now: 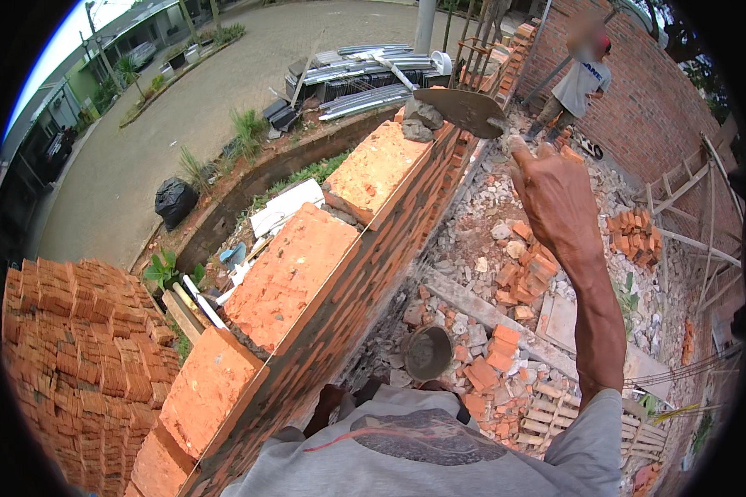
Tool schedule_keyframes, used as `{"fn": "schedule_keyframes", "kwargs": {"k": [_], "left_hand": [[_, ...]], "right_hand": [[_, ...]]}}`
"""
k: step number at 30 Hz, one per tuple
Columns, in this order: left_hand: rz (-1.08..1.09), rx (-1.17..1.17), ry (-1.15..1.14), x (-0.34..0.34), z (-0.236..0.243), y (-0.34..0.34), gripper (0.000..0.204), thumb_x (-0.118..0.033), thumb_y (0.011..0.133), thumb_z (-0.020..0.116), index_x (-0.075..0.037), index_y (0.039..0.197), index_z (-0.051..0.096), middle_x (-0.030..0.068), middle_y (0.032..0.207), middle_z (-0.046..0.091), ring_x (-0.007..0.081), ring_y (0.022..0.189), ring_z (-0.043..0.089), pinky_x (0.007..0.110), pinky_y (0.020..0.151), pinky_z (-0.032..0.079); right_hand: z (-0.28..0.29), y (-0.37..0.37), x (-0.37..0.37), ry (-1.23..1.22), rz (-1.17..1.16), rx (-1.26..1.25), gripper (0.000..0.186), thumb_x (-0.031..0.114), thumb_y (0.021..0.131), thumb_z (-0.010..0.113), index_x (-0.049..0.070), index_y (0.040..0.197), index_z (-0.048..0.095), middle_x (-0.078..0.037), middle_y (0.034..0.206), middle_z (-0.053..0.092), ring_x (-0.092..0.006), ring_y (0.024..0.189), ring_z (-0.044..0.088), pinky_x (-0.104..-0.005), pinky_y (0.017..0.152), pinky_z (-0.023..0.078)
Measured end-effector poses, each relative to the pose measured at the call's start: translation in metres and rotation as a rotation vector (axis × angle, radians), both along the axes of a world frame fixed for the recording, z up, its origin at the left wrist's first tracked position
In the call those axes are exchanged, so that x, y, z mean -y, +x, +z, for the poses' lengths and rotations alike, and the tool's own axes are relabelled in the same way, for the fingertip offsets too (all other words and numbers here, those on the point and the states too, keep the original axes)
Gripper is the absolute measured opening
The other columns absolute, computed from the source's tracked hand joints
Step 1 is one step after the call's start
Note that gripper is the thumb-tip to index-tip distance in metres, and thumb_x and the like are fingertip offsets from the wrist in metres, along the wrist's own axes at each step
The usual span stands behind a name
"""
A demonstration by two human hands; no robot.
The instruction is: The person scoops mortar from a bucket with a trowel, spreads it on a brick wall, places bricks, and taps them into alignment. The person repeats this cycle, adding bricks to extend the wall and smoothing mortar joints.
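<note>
My right hand (553,197) reaches forward over the inner side of a brick wall (365,273), its fingers closed round the handle end of a mason's trowel (466,113). The trowel's broad blade lies over the far end of the wall, beside lumps of grey mortar (423,118). Nearer to me, orange bricks (294,269) form the top course, with grey mortar in some gaps between them. A thin line follows the inner edge of that course. I cannot make out my left hand; a dark shape beside my shirt is too unclear to name.
A big brick stack (83,364) stands at the left. Below, on the right, are a bucket (428,353), rubble, loose bricks (497,360) and a wooden pallet (555,418). Another person (578,87) stands near the far brick wall. Metal lengths (365,74) lie beyond my wall.
</note>
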State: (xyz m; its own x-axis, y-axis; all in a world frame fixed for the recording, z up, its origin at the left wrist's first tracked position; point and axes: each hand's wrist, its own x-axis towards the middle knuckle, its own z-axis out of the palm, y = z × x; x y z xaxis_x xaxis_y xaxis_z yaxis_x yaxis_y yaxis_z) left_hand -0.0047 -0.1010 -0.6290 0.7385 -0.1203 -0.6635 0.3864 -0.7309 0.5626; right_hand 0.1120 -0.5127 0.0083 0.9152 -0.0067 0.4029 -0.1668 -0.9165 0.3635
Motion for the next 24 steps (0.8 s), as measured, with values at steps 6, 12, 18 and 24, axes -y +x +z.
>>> {"fn": "schedule_keyframes", "kwargs": {"k": [6, 12, 18, 24], "left_hand": [[-0.083, 0.044, 0.013, -0.006, 0.003, 0.008, 0.041, -0.034, 0.081, 0.075, -0.001, 0.057, 0.066, 0.0110, 0.052, 0.059, 0.0200, 0.049, 0.059, 0.038, 0.053, 0.045], [-0.019, -0.045, -0.041, -0.002, 0.017, 0.017, 0.043, -0.033, 0.078, 0.074, 0.000, 0.055, 0.060, 0.0150, 0.056, 0.060, 0.0258, 0.054, 0.061, 0.043, 0.056, 0.046], [0.015, -0.050, -0.071, -0.001, 0.026, 0.019, 0.047, -0.037, 0.076, 0.073, 0.000, 0.053, 0.058, 0.0167, 0.055, 0.059, 0.0265, 0.052, 0.060, 0.045, 0.055, 0.044], [0.024, 0.021, -0.091, -0.003, 0.029, 0.012, 0.050, -0.039, 0.076, 0.073, 0.001, 0.052, 0.057, 0.0167, 0.051, 0.056, 0.0266, 0.051, 0.059, 0.044, 0.054, 0.043]], "right_hand": [[-0.009, -0.012, -0.012, 0.058, 0.088, 0.088, 0.028, 0.016, 0.091, 0.059, 0.003, 0.115, 0.060, -0.019, 0.082, 0.060, -0.0352, 0.070, 0.065, -0.0439, 0.059, 0.052], [-0.007, -0.012, -0.018, 0.081, 0.106, 0.062, 0.028, 0.017, 0.092, 0.058, 0.002, 0.116, 0.059, -0.020, 0.082, 0.061, -0.0346, 0.071, 0.067, -0.0438, 0.060, 0.053], [-0.011, -0.013, -0.009, 0.117, 0.089, 0.117, 0.030, 0.024, 0.094, 0.059, 0.004, 0.117, 0.059, -0.017, 0.083, 0.061, -0.0307, 0.069, 0.064, -0.0427, 0.060, 0.051], [-0.053, -0.017, 0.005, 1.399, 0.290, 0.236, 0.030, 0.033, 0.100, 0.055, 0.005, 0.110, 0.059, -0.003, 0.071, 0.058, -0.0107, 0.055, 0.055, -0.0275, 0.049, 0.046]]}}
